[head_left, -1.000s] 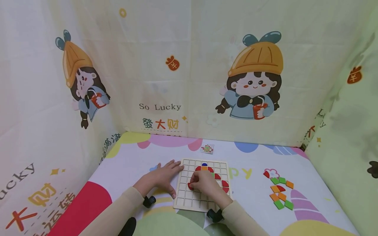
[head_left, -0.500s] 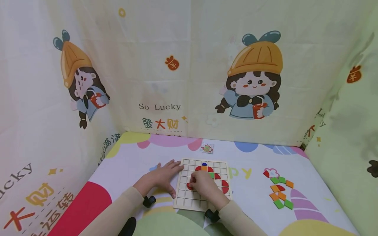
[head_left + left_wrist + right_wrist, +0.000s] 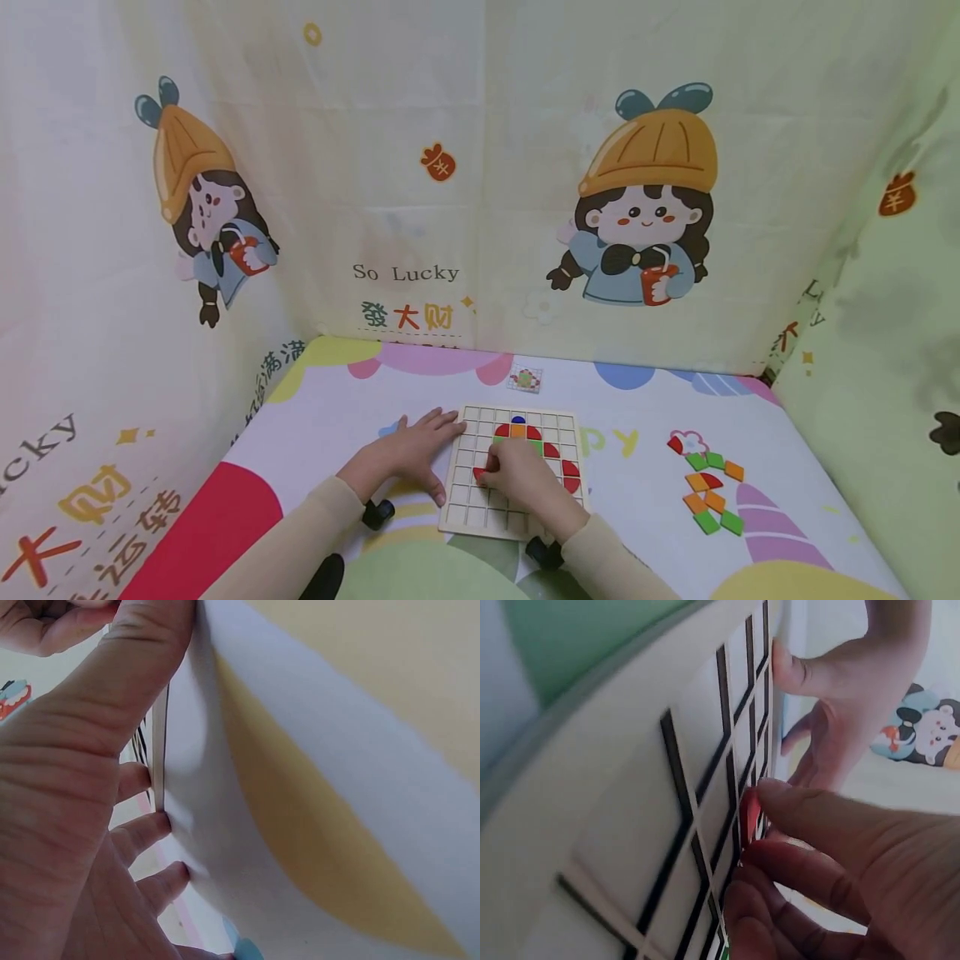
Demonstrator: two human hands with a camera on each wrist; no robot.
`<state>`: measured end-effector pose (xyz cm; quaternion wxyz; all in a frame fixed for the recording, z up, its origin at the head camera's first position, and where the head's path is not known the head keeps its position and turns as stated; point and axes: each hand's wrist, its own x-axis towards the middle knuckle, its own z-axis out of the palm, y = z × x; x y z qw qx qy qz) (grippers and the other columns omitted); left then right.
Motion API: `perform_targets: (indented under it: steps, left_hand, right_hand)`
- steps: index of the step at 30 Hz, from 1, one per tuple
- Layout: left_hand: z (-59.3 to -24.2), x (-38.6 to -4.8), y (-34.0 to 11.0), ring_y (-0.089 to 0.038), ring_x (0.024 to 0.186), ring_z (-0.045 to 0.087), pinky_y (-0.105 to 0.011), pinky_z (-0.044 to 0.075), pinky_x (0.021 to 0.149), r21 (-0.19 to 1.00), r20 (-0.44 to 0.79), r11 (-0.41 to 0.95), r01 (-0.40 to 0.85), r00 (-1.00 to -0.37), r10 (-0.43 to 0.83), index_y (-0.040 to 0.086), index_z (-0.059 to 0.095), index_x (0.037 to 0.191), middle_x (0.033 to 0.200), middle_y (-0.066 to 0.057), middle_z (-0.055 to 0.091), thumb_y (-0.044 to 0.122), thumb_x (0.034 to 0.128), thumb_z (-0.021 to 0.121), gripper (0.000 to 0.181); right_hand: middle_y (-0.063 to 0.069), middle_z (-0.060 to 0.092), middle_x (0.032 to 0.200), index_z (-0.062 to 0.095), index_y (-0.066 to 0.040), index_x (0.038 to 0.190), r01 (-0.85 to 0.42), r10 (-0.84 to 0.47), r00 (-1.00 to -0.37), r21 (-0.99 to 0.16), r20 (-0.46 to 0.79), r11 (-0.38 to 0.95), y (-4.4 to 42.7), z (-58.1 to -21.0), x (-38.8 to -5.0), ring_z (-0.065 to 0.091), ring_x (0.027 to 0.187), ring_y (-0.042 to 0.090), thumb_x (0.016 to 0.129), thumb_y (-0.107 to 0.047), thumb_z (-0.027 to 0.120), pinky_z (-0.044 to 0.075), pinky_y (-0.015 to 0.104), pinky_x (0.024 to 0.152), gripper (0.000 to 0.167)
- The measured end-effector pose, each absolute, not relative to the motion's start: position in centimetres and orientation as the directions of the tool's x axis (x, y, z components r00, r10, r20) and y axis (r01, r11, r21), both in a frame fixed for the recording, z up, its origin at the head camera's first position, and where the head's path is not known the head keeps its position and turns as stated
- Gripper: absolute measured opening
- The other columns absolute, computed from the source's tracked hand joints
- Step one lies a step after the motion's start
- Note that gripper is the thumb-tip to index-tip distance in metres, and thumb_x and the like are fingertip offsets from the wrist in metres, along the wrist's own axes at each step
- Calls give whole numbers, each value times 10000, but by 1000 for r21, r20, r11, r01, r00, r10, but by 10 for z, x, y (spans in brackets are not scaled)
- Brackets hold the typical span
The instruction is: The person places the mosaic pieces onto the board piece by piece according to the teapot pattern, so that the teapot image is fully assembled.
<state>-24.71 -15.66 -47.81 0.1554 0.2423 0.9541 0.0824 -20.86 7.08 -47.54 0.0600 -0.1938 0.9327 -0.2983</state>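
A wooden grid board (image 3: 468,510) lies on the table before me. My left hand (image 3: 411,452) rests at its left edge, fingers spread and touching the side. My right hand (image 3: 528,482) is over the board, pinching a red quarter-round tile (image 3: 749,814) between thumb and index finger at a cell left of the middle. In the head view that tile sticks out just beyond the fingertips. Further up the grid sit a blue tile (image 3: 518,420), an orange tile (image 3: 518,431), a green tile (image 3: 537,447) and several red ones. The right hand covers the board's middle.
Loose green, orange and red tiles, such as an orange tile (image 3: 733,472), lie scattered to the board's right. A small pattern card (image 3: 526,378) lies behind the board. Printed cloth walls (image 3: 495,250) enclose the back and sides of the table.
The red tile and the right fingertips have shifted slightly left on the board. A green tile's edge now shows above the right hand. The left hand stays put.
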Motion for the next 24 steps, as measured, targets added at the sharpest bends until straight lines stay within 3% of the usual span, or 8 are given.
perform_targets:
  steps: [8,13,19,24]
  left_hand:
    - [-478,-248,-157,-377,1600,143,-836,193,1109,227,-261,869,440,-832,489,256,339,1625,1726,-49,235,719,585,869,1256]
    - [-477,-247,-157,-380,1599,146,-837,200,1106,221,-260,869,444,-832,491,252,338,1626,1725,-51,236,725,585,866,1259]
    - [-474,-244,-155,-382,1596,156,-834,202,1108,226,-254,872,435,-838,484,252,346,1623,1724,-52,241,704,591,879,1246]
    - [-473,-243,-154,-378,1597,152,-828,195,1117,237,-256,874,424,-841,477,247,351,1621,1723,-52,244,689,588,886,1244]
  right_hand:
    - [-62,547,667,649,-163,736,-315,-368,-930,-540,11,780,65,-473,-203,512,679,125,853,-230,866,455,245,608,255]
    - [-56,597,723,698,-141,821,-291,-370,-929,-599,-9,746,72,-473,-205,540,662,125,875,-257,844,480,260,598,194]
    - [-43,624,729,746,-106,855,-312,-344,-938,-561,50,767,95,-469,-214,530,658,112,906,-233,801,467,258,577,147]
    - [-23,592,725,721,-103,872,-233,-239,-969,-517,56,824,130,-467,-219,509,649,137,923,-177,774,438,265,558,105]
